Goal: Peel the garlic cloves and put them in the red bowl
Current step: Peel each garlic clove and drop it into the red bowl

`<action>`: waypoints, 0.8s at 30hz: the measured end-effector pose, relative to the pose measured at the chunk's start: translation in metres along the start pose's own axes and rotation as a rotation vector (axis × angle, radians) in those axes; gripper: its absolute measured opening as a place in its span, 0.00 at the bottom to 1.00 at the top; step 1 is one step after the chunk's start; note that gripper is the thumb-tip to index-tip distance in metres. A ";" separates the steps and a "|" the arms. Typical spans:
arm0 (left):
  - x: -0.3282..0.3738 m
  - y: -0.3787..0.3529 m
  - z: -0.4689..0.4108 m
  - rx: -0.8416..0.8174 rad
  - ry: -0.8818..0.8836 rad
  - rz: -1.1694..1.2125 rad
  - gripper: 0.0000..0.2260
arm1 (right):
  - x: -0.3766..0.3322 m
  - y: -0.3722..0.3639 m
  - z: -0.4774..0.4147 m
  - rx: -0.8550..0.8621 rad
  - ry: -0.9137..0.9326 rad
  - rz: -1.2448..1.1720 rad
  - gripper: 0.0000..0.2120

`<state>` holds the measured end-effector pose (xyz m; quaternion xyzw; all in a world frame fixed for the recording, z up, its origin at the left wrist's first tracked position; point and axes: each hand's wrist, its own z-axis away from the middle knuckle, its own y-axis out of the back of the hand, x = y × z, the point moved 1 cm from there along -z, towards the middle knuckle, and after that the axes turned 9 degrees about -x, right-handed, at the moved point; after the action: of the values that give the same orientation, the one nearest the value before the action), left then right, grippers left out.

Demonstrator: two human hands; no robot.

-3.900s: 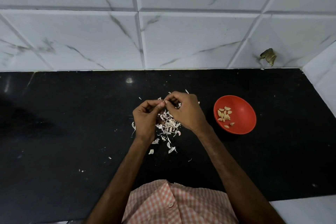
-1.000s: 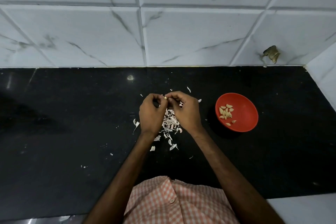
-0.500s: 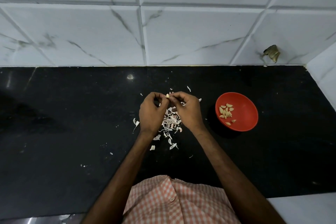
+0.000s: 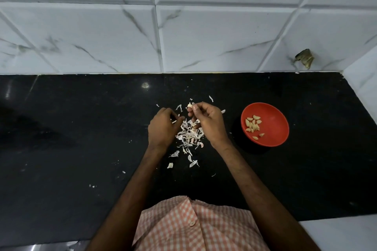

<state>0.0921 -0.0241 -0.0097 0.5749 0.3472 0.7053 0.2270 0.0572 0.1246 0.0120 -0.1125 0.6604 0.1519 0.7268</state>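
A small pale garlic clove (image 4: 190, 105) was pinched by the right hand (image 4: 206, 122), well short of the round red bowl (image 4: 274, 128). The left hand (image 4: 163, 128), held apart, was curled, contents not discernible. Risk noted: a slackened pinch, and the clove lost among the papery white skins (image 4: 188, 134) on the black tabletop (image 4: 81, 128).

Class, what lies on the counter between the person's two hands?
In the head view, a heap of papery garlic skins lies on the black countertop between the left hand and the right hand, which pinches a garlic clove.

Orange-and-white checked shirt (image 4: 195, 224), pale button at placket; forearms bare, no sleeves visible.
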 end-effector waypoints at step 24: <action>0.027 0.006 0.010 0.018 -0.141 0.951 0.05 | -0.007 -0.004 0.002 -0.009 -0.022 0.117 0.09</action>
<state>0.0960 -0.0064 0.0137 0.7183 0.0358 0.6871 -0.1030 0.0601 0.1215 0.0190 -0.0753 0.6572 0.1985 0.7232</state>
